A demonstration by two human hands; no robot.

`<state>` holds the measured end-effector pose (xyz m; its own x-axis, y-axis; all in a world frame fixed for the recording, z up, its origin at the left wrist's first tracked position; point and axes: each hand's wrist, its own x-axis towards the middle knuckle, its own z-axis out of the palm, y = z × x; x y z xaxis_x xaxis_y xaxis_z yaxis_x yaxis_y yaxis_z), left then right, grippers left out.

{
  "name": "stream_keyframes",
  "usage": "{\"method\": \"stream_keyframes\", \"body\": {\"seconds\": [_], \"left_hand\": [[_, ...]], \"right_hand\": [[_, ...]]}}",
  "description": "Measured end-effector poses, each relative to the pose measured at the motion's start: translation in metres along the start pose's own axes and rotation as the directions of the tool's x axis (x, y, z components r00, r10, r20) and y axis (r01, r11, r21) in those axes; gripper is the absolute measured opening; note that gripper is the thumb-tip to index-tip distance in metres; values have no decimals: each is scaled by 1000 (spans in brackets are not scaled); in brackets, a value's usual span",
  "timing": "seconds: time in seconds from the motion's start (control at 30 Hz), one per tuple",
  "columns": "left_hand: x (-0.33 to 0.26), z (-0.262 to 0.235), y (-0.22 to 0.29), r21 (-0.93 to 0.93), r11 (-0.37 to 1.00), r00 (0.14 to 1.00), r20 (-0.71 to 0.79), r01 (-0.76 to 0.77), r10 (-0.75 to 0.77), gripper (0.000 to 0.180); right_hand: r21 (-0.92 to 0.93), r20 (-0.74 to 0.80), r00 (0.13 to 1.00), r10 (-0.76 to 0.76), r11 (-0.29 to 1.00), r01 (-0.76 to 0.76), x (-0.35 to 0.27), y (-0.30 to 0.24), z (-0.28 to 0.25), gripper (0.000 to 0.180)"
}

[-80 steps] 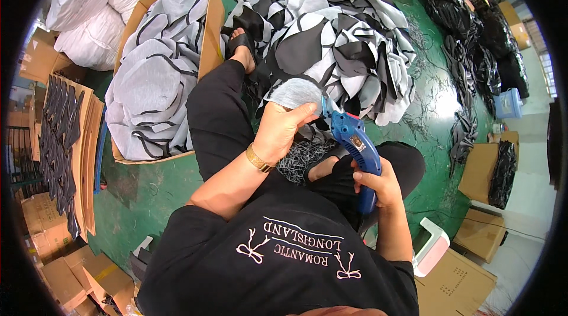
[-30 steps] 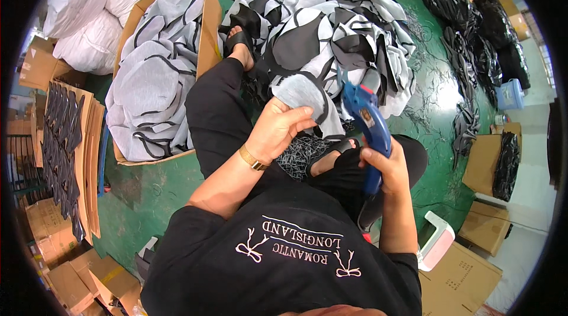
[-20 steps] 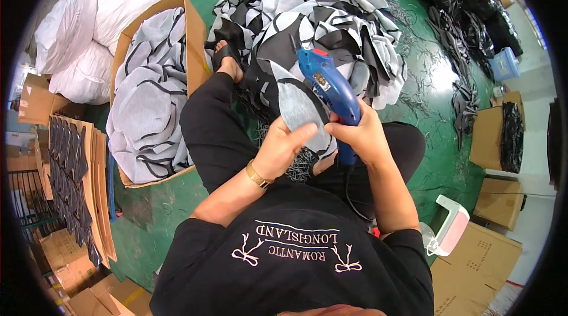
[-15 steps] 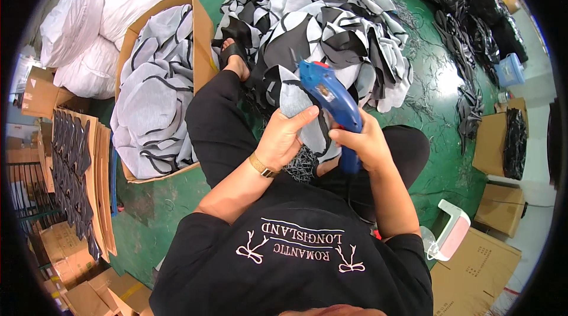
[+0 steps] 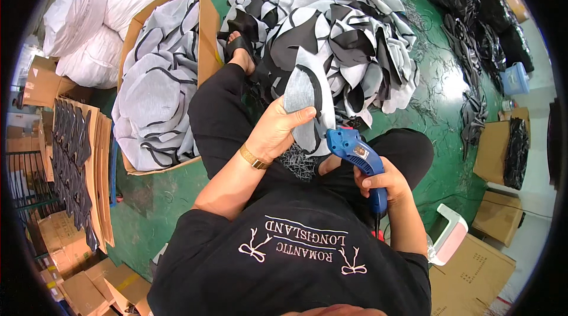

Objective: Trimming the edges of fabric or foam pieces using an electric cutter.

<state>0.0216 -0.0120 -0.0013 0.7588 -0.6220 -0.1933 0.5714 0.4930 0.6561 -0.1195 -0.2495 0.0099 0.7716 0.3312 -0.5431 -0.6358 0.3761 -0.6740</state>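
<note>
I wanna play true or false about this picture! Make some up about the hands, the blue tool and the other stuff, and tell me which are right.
1. The right hand holds a blue tool. True.
2. The left hand is empty. False: the left hand grips a gray fabric piece.
3. The gold-coloured wristband is on the right wrist. False: the gold-coloured wristband is on the left wrist.
4. A cardboard box of fabric stands left of the big fabric pile. True.
5. The floor is red. False: the floor is green.
6. White sacks are at the picture's upper left. True.
</note>
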Motion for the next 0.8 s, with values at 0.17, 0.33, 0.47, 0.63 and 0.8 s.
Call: {"method": "stream_keyframes", "body": {"seconds": [0.17, 0.33, 0.47, 0.63, 0.8], "left_hand": [[-2, 7, 0, 22, 999, 999, 9, -46, 46, 32], [-2, 1, 0, 2, 999, 999, 18, -40, 40, 34], [-4, -4, -2, 7, 999, 998, 48, -45, 44, 38], [-6, 2, -3, -8, 999, 999, 26, -37, 37, 36], [-9, 5, -4, 10, 1000, 1000, 18, -23, 22, 33]], "right_hand": [[30, -7, 1000, 0, 1000, 1, 2, 1, 2, 35], [29, 16, 1000, -12, 1000, 11, 0, 5, 3, 34], [29, 1, 1000, -9, 1000, 9, 1, 8, 6, 34], [84, 19, 1000, -20, 996, 18, 7, 10, 8, 33], [217, 71, 996, -45, 976, 28, 15, 16, 12, 33]]}}
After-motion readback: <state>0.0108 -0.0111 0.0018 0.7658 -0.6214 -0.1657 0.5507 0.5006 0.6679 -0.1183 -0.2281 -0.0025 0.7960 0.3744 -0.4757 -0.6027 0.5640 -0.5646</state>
